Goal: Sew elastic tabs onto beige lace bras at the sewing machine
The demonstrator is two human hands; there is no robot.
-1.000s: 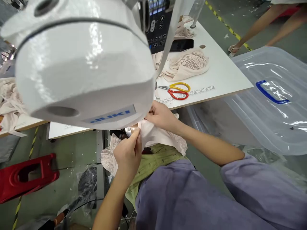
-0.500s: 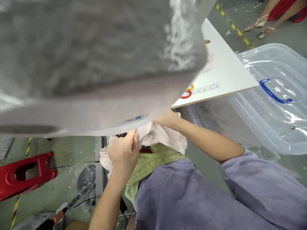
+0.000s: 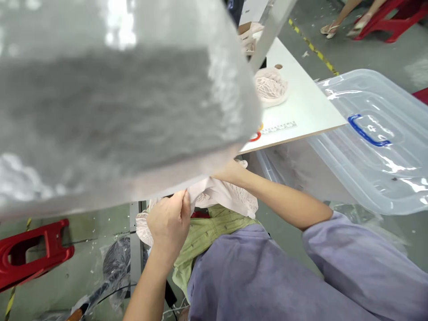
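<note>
Pale pink lace-edged fabric (image 3: 219, 195) hangs in folds above my lap. My left hand (image 3: 170, 221) is closed on its left part, the thumb pressed against the bent fingers. My right hand (image 3: 230, 173) touches the fabric further right; its fingers are hidden behind a large, blurred grey-white object (image 3: 133, 102). That object fills the upper left of the view, close to the camera, and covers whatever lies beyond the hands. Green cloth (image 3: 214, 227) lies below the fabric, at the waist of the purple garment.
At right, a white tabletop (image 3: 310, 107) carries a clear ruler (image 3: 279, 128), red-and-yellow ring handles (image 3: 256, 136) and a lace bundle (image 3: 270, 87). A clear plastic lid (image 3: 368, 178) with a blue handle lies beside it. A red stool (image 3: 50, 249) is at left. A person's feet (image 3: 329, 30) show far right.
The view has shifted, so the grey-white object sits lower and further left, and more of the tabletop and its lace bundle shows. Both hands stay at the fabric, almost unmoved.
</note>
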